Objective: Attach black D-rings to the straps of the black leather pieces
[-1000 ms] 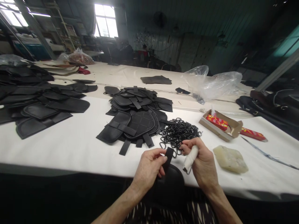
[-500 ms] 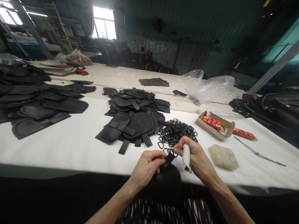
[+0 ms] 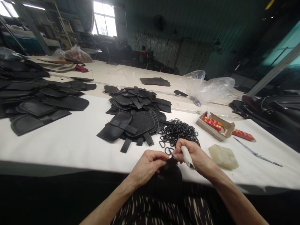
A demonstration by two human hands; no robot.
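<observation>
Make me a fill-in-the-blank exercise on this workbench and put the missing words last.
The white-wrapped handle is in the person's ____ hand.
The left hand holds a piece coloured ____.
The black rings lie to the ____ (left or right) of the yellowish block.
The cardboard box contains a mostly ____ packet.

Missing words: right; black; left; red.

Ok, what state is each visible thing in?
Left hand: pinching the black piece
Right hand: gripping the white-wrapped handle
Black piece: held by its upper end
White-wrapped handle: tilted
Black rings: mostly heaped, a few apart
Middle black pile: overlapping
Cardboard box: open, red packet inside
Second red packet: outside the box
Clear plastic: crumpled
Yellowish block: lying flat
</observation>
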